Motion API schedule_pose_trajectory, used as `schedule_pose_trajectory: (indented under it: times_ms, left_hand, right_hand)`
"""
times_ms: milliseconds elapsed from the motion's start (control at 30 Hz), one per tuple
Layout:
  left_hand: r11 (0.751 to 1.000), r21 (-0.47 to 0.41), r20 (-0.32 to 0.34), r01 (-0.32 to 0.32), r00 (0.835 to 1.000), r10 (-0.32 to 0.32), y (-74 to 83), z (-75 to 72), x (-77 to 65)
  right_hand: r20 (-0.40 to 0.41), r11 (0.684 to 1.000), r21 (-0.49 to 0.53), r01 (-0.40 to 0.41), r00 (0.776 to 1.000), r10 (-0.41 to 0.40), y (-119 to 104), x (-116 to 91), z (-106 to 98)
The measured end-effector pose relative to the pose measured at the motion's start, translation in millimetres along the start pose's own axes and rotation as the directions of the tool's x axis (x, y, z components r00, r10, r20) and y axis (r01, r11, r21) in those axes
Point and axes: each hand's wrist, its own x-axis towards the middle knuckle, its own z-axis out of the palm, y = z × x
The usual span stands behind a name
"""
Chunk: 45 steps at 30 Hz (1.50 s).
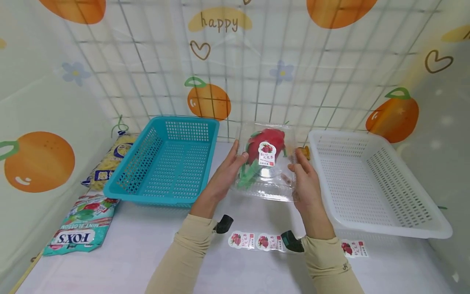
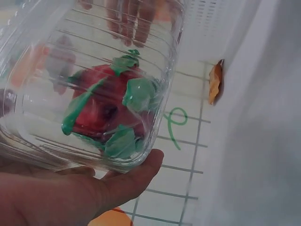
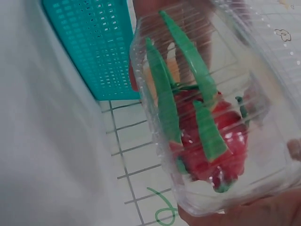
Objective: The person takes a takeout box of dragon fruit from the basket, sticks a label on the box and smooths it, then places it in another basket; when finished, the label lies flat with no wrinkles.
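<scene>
We hold the clear clamshell box [image 1: 267, 163] between left hand [image 1: 224, 173] and right hand [image 1: 306, 179], fingers curled round its sides; it looks light, slippery, easily crushed; best gripped by the side walls.

Wall [image 1: 330, 81]: in front of me, a white grid sheet printed with oranges, hearts, flowers, "happy".
Table [image 1: 128, 253]: white, under even light.
</scene>
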Motion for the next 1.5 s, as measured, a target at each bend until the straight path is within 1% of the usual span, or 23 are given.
schedule_pose_trajectory:
  times_ms: [300,667,833,1000,1133,1267,1500]
  left_hand:
    - [0.999,-0.013,0.020,-0.029,0.999,0.029,3.3,-3.8,-2.3]
    - [0.998,0.040,0.032,-0.046,0.998,0.045,3.2,-7.3,-8.8]
    - [0.998,0.042,0.024,-0.049,0.999,0.048,3.5,-7.4,-13.1]
    - [0.998,0.034,0.015,-0.061,0.998,0.061,3.6,-7.1,-16.5]
    - [0.997,0.042,0.011,-0.063,0.998,0.063,3.9,-7.4,-19.6]
    - [0.996,0.065,0.001,-0.058,0.998,0.058,5.9,-7.8,-24.8]
    - [0.992,0.115,-0.023,-0.050,0.998,0.053,8.1,-10.0,-33.5]
  right_hand:
    - [-0.017,1.000,0.018,0.013,1.000,-0.013,2,-1,5]
    - [-0.029,1.000,0.018,0.019,0.999,-0.018,0,-3,7]
    - [-0.039,0.999,0.025,0.024,0.999,-0.023,-1,-4,8]
    - [-0.046,1.000,0.009,0.029,0.999,-0.029,-1,-6,10]
    - [-0.038,0.999,0.026,0.037,0.999,-0.036,-2,-7,11]
    - [-0.027,0.998,0.045,0.041,0.999,-0.040,-3,-8,12]
    - [-0.024,0.998,0.056,0.015,1.000,-0.013,-4,-11,15]
